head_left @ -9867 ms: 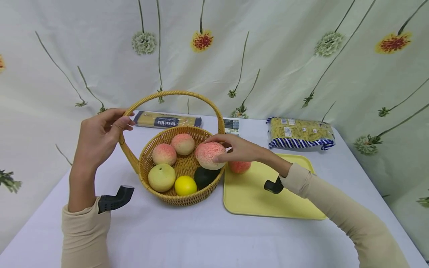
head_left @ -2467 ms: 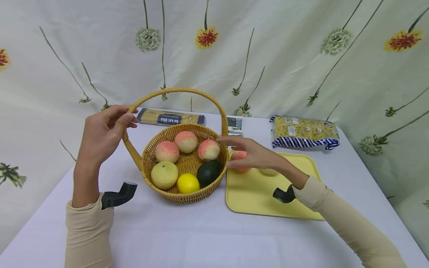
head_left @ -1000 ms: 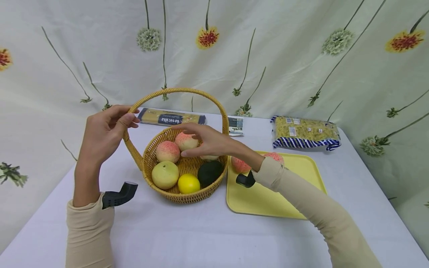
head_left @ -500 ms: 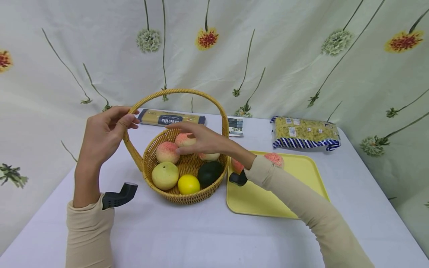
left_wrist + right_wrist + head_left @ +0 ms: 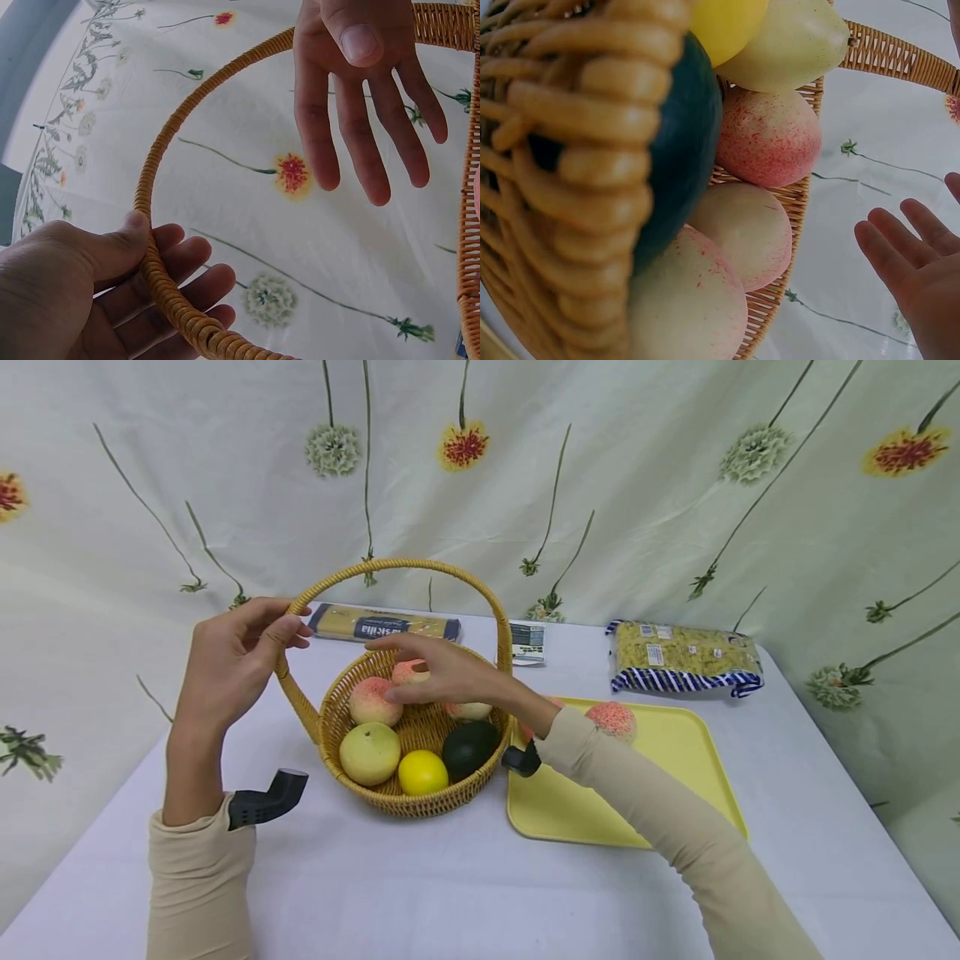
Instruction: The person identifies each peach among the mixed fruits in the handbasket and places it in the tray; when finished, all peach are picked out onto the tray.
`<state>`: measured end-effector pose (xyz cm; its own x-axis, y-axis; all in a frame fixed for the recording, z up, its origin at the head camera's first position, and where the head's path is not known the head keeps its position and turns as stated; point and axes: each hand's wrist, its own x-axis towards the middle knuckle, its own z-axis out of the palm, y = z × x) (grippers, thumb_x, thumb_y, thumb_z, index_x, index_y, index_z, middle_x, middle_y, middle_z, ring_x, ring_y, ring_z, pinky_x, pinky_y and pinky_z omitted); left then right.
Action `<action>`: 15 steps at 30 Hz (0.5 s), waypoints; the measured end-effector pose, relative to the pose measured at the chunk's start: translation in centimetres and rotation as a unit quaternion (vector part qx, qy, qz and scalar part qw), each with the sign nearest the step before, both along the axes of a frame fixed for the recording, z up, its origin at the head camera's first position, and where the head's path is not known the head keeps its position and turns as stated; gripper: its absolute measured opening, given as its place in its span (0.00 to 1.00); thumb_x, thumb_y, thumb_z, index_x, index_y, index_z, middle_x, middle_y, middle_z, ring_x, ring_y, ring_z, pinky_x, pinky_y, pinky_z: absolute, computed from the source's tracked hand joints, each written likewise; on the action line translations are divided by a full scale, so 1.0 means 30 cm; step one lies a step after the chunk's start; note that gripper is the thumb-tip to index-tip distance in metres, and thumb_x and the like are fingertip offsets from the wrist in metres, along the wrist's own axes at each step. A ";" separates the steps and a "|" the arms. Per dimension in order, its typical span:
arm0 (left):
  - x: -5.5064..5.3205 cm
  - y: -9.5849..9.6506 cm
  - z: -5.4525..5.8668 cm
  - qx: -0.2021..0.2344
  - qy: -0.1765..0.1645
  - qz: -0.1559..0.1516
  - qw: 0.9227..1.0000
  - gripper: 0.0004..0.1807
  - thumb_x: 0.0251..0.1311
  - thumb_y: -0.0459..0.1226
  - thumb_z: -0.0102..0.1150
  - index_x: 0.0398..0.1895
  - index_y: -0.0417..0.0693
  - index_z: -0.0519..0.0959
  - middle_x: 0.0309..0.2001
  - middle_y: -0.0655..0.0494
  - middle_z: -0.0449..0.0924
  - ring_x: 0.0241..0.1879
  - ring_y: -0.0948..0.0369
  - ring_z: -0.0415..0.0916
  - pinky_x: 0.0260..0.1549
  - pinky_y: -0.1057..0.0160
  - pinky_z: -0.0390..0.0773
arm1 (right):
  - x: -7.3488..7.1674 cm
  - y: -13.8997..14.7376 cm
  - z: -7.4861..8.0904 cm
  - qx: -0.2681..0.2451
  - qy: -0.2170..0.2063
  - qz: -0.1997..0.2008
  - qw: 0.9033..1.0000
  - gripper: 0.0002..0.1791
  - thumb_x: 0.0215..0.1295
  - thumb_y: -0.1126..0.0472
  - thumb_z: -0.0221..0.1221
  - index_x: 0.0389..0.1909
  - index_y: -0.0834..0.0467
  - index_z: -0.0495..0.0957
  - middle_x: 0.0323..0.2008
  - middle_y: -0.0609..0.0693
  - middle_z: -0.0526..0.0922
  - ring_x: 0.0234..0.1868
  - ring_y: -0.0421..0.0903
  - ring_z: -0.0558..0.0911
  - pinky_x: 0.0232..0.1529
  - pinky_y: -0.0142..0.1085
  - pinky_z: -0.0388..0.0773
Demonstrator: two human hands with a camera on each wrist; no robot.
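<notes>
Slightly further left than a second ago, the bare right hand [image 5: 442, 668] hangs over the round tan wicker basket [image 5: 420, 808], while the basket and its fruit have stayed put. Its fingers and thumb stand wide apart and hold nothing; the thumb overlaps one of three round pink-and-cream peaches [image 5: 377, 702] in the head view, though I cannot tell whether it touches. The bare left hand [image 5: 242, 662] lightly pinches the left side of the tall arched wicker handle [image 5: 405, 562]. Basket and fruit sit upright on the white-clothed table [image 5: 420, 885], just beside a flat yellow rectangular tray [image 5: 551, 810] bearing more peaches [image 5: 613, 720], one half hidden behind the right arm.

Any tug on the handle could tip the basket and set the round fruit rolling. The black wrist mount [image 5: 522, 761] is close by the basket's right rim and could snag it; the low beige sleeve [image 5: 637, 789] could nudge the tray's peaches.

What looks like "sicilia" is readable on the long blue-and-tan packet [image 5: 386, 624]; the letters before it are unclear. Print on the small black-and-white packet [image 5: 528, 643] and the blue-striped clear bag of yellow pasta-like pieces [image 5: 682, 656] is too small to read
</notes>
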<state>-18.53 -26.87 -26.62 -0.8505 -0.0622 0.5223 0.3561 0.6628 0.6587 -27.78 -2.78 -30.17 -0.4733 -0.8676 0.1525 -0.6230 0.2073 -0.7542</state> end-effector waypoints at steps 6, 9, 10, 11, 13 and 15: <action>0.001 -0.001 -0.001 0.004 0.001 0.000 1.000 0.13 0.65 0.35 0.57 0.51 0.42 0.80 0.29 0.79 0.78 0.32 0.75 0.78 0.28 0.79 0.73 | -0.007 -0.016 -0.006 -0.005 -0.003 -0.003 1.000 0.33 0.65 0.54 0.59 0.70 0.53 0.62 0.69 0.47 0.63 0.65 0.44 0.68 0.67 0.43 0.63; 0.001 -0.001 -0.001 0.005 0.001 -0.001 1.000 0.13 0.65 0.35 0.57 0.51 0.42 0.80 0.30 0.78 0.78 0.32 0.75 0.78 0.28 0.78 0.73 | -0.010 -0.025 -0.004 -0.009 -0.002 -0.006 1.000 0.32 0.65 0.55 0.59 0.69 0.55 0.62 0.69 0.48 0.64 0.66 0.45 0.67 0.67 0.44 0.64; 0.000 -0.001 -0.001 0.004 0.002 -0.002 1.000 0.13 0.65 0.35 0.57 0.51 0.42 0.80 0.30 0.78 0.78 0.32 0.75 0.78 0.28 0.79 0.73 | -0.010 -0.027 -0.003 -0.009 0.000 -0.006 1.000 0.32 0.65 0.55 0.59 0.69 0.55 0.63 0.69 0.48 0.64 0.66 0.45 0.67 0.67 0.44 0.64; 0.000 -0.001 -0.002 0.003 0.002 -0.002 1.000 0.13 0.65 0.35 0.57 0.51 0.42 0.80 0.30 0.77 0.78 0.32 0.75 0.78 0.28 0.79 0.73 | -0.011 -0.029 -0.002 -0.009 0.000 -0.008 1.000 0.32 0.65 0.55 0.59 0.69 0.55 0.63 0.69 0.48 0.64 0.66 0.44 0.67 0.66 0.43 0.64; -0.002 -0.001 -0.002 0.001 0.002 -0.001 1.000 0.14 0.65 0.36 0.57 0.52 0.42 0.80 0.30 0.77 0.78 0.32 0.75 0.78 0.28 0.79 0.73 | -0.013 -0.034 -0.001 -0.007 0.001 -0.010 1.000 0.32 0.65 0.55 0.59 0.69 0.55 0.63 0.68 0.48 0.65 0.66 0.44 0.67 0.66 0.43 0.64; -0.003 -0.001 -0.002 0.000 0.001 -0.001 1.000 0.14 0.65 0.36 0.57 0.52 0.42 0.79 0.30 0.78 0.78 0.33 0.75 0.78 0.28 0.79 0.73 | -0.015 -0.037 0.000 -0.006 0.002 -0.010 1.000 0.32 0.65 0.55 0.60 0.69 0.55 0.64 0.68 0.49 0.65 0.66 0.47 0.68 0.66 0.43 0.65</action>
<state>-18.63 -26.89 -26.68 -0.8496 -0.0606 0.5239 0.3582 0.6628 0.6576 -28.23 -3.88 -30.18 -0.4904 -0.8556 0.1655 -0.6223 0.2109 -0.7538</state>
